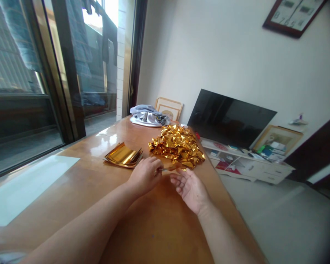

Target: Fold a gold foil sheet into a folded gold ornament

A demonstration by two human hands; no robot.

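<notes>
My left hand [146, 175] is closed on a thin piece of gold foil [169, 168] that reaches toward the right. Just right of it, my right hand [189, 190] is palm up with its fingers apart and slightly curled, near the foil's far end; nothing shows in its palm. A stack of flat gold foil sheets [123, 154] lies on the wooden table [154, 231], beyond my left wrist. Behind both hands is a heap of crumpled, folded gold foil pieces [178, 145].
Folded light-coloured cloth [145, 115] rests at the table's far end. A pale sheet [30, 187] lies along the left side. Beyond the right table edge stand a low white cabinet [253, 167] and a dark television [228, 119].
</notes>
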